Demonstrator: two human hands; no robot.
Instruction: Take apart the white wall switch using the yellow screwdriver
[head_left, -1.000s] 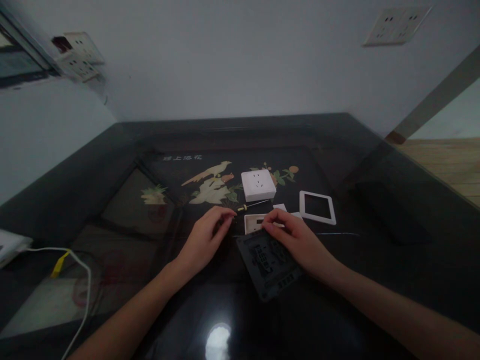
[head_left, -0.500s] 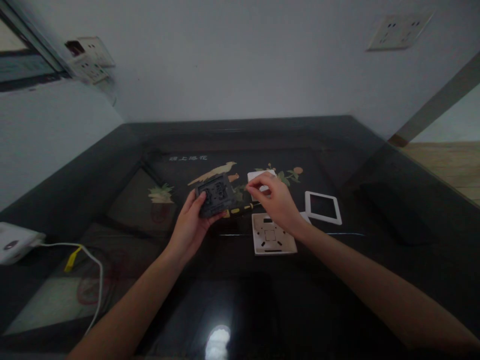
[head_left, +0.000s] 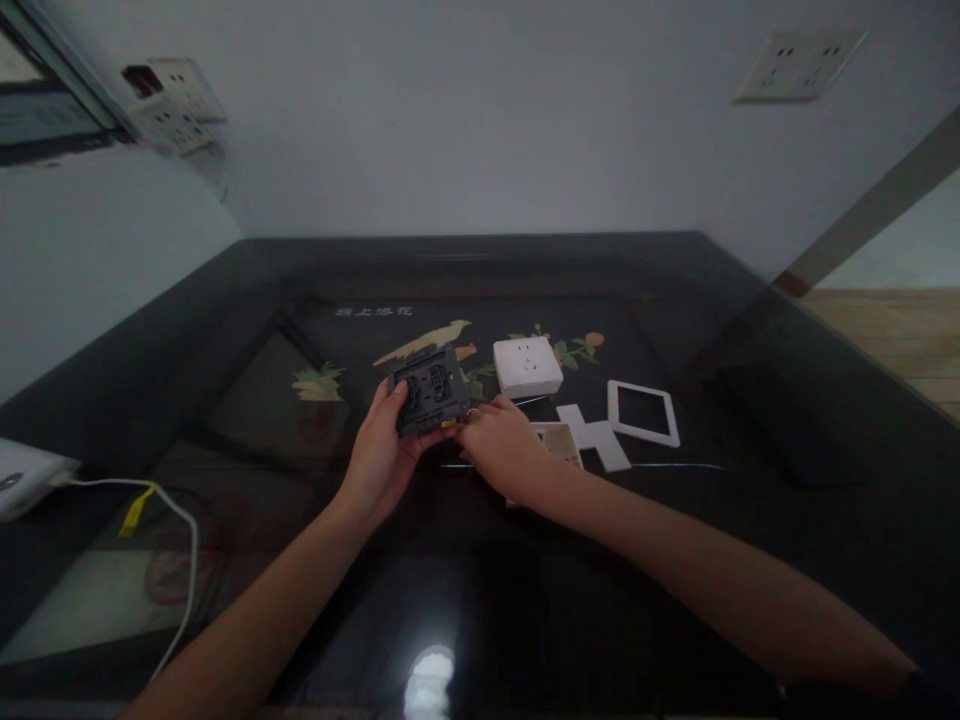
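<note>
My left hand (head_left: 384,430) holds a black socket module (head_left: 433,390) tilted, with its contact-side details facing me and the thumb on its left edge. My right hand (head_left: 499,445) has its fingers closed around the handle of a screwdriver (head_left: 536,400), just right of the module. The hand covers most of the handle; a yellow end shows by my left fingertips, and the thin shaft sticks out to the right. Partly behind my right hand and wrist is a white back box (head_left: 561,440). Beyond it sits a white socket (head_left: 528,366) with its holes facing up.
Right of my hand lie white cover pieces (head_left: 600,437) and a white square frame (head_left: 643,412). A dark flat object (head_left: 787,420) is farther right. At the left are a white adapter (head_left: 34,478) and its cable (head_left: 193,550). A wall bounds the glossy black table (head_left: 480,600).
My right hand has moved down and left from above the white socket and closed on the screwdriver. The socket is now uncovered. My left hand keeps the module almost where it was.
</note>
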